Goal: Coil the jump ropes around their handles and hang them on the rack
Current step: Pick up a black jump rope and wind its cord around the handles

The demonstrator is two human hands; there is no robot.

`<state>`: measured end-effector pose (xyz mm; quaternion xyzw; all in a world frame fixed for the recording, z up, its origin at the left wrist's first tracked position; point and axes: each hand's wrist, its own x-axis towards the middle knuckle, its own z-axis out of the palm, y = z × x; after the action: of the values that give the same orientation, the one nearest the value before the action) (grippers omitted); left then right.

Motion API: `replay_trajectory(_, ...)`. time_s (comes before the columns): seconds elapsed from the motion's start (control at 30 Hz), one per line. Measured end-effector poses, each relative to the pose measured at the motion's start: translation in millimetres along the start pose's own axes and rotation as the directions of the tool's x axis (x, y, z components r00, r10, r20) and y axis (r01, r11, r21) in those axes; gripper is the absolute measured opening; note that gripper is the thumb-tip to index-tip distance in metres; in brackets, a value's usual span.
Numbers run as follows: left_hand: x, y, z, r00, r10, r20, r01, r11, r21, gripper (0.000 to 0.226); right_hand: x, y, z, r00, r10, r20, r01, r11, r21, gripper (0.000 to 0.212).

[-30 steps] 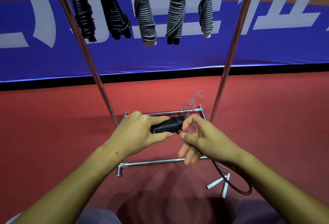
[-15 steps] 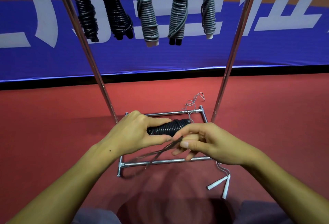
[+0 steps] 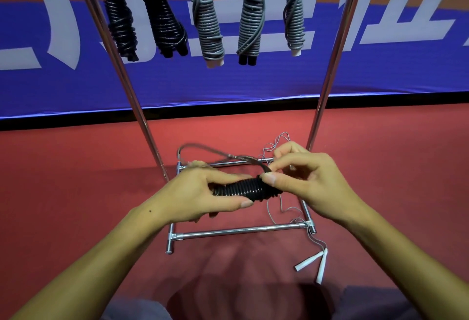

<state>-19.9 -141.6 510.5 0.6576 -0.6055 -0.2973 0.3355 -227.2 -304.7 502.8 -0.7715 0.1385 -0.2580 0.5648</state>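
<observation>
1. The person's left hand (image 3: 203, 192) grips a black jump rope bundle (image 3: 245, 189), glossy cord coiled tight round its handles; fingers curl over the top and the thumb presses along the near side.
2. The bundle lies roughly level, held in the air above the chrome base frame of the metal rack (image 3: 238, 230), low in the middle of the view.
3. The right hand (image 3: 312, 182) meets the bundle's right end; thumb and forefinger pinch the loose black cord there, the other fingers curled behind.
4. A blurred loop of that free cord (image 3: 203, 148) arcs up and left from the right hand's grip, over the left hand.
5. Five coiled ropes hang from the top of the rack, between its two slanted chrome uprights.
6. From the left: two black coiled ropes (image 3: 121, 22), then a grey coiled rope with white handles (image 3: 209, 32), a grey coiled rope with black handle ends (image 3: 250, 25) and a further grey coiled rope (image 3: 294, 17) with a white tip.
7. A thin grey jump rope with white handles (image 3: 321, 263) lies uncoiled on the red floor (image 3: 76, 192); its cord trails across the frame's right side and its two handles rest just outside the near right corner.
8. Behind the rack stands a blue banner with large white lettering (image 3: 380, 70).
</observation>
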Motion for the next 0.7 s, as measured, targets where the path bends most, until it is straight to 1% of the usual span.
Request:
replay_trajectory(0.07, -0.5, 2.3, 1.2, 1.0, 0.001, 0.01, -0.001, 0.999, -0.039, 0.04, 0.3, 1.3, 5.4, 0.998, 0.065, 0.001, -0.065, 0.991, 0.118, 0.006)
replay_trajectory(0.1, -1.2, 3.3, 1.9, 1.0, 0.016, 0.017, -0.015, 0.999, -0.037, 0.041, 0.4, 1.6, 7.8, 0.996, 0.094, 0.009, -0.094, 0.987, 0.13, 0.006)
replay_trajectory(0.2, -2.3, 3.5, 4.8, 0.996, 0.086, 0.022, -0.087, 0.996, 0.019, 0.044, 0.5, 3.1, 10.5, 0.987, 0.16, 0.03, -0.162, 0.98, 0.112, 0.01)
replay_trajectory(0.33, -1.6, 2.1, 8.5, 0.983, 0.18, 0.018, -0.181, 0.978, 0.101, 0.044, -0.4, 0.3, 11.6, 0.953, 0.287, 0.092, -0.298, 0.943, 0.145, 0.012)
replay_trajectory(0.43, -2.3, 4.6, 11.8, 0.974, 0.227, 0.024, -0.228, 0.97, 0.082, 0.044, -0.6, -3.8, 10.2, 0.913, 0.373, 0.167, -0.398, 0.904, 0.158, 0.011)
replay_trajectory(0.5, -2.9, 6.8, 12.7, 0.975, 0.22, 0.02, -0.22, 0.974, 0.052, 0.046, -0.4, -3.3, 8.1, 0.874, 0.435, 0.216, -0.476, 0.856, 0.201, 0.023)
replay_trajectory(0.57, -3.6, 9.7, 12.6, 0.977, 0.211, 0.019, -0.212, 0.977, 0.029, 0.046, -0.1, -1.7, 7.2, 0.829, 0.484, 0.28, -0.555, 0.772, 0.311, 0.031)
replay_trajectory(0.63, -5.1, 13.3, 12.3, 0.976, 0.215, 0.02, -0.215, 0.976, 0.026, 0.044, 0.4, -1.5, 5.9, 0.802, 0.502, 0.325, -0.598, 0.687, 0.413, 0.038)
replay_trajectory(0.7, -6.5, 16.1, 12.1, 0.98, 0.2, 0.015, -0.2, 0.98, 0.013, 0.041, 0.3, -4.3, 3.8, 0.797, 0.482, 0.364, -0.602, 0.679, 0.42, 0.049)
